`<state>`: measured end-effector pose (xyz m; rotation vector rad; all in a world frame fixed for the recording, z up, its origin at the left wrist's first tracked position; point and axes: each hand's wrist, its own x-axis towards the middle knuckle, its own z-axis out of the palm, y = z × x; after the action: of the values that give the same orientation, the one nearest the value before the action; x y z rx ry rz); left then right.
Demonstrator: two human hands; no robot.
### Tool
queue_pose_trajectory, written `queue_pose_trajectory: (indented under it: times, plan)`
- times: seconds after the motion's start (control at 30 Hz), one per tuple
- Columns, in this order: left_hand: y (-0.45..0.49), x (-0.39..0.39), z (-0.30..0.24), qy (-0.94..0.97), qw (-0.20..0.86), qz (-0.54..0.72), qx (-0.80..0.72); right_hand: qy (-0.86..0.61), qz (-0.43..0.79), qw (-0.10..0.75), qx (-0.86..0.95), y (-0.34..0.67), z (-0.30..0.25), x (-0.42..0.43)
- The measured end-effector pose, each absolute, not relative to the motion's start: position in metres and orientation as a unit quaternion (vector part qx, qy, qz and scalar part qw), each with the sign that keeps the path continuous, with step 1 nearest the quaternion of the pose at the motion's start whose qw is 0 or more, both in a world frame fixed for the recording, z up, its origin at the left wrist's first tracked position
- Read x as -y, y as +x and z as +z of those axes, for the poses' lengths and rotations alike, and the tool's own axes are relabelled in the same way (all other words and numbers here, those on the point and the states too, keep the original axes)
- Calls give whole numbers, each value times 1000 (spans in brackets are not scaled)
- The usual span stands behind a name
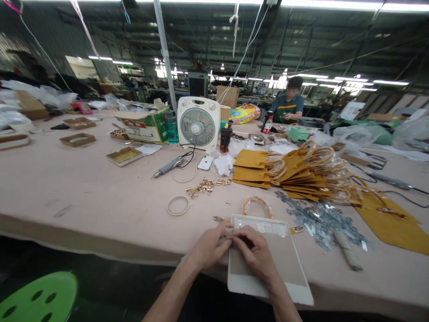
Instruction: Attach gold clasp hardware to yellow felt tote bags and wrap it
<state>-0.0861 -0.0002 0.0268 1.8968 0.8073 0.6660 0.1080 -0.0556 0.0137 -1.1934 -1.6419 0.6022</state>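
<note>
A grey panel with white borders [284, 264] lies at the table's front edge, its lower end jutting past it. Beyond its upper edge curves a yellow plastic-wrapped handle [258, 202], and small metal fittings [297, 229] show at either side. My left hand [211, 247] is closed at the panel's upper left corner, thumb and fingers pinched together. Closed as well, my right hand [255, 250] rests over the panel with its fingertips meeting the left ones. Something thin and small seems to be between the fingertips, too small to name.
Grey metal strips [321, 219] and a rolled cloth-like piece [346, 250] lie right, before stacked yellow bag pieces [301, 174]. Gold hardware [201, 187], a tape roll [178, 205], an electric screwdriver [167, 167], a phone [205, 163] and a fan [198, 125] lie ahead. A person [288, 105] is across the table.
</note>
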Motion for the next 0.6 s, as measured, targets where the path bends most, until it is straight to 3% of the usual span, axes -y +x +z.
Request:
queue_pose_trajectory:
  times: [0.6]
  plan:
    - [-89,1,18,807,404,246,-354,-480,202,456,722,104,7,57]
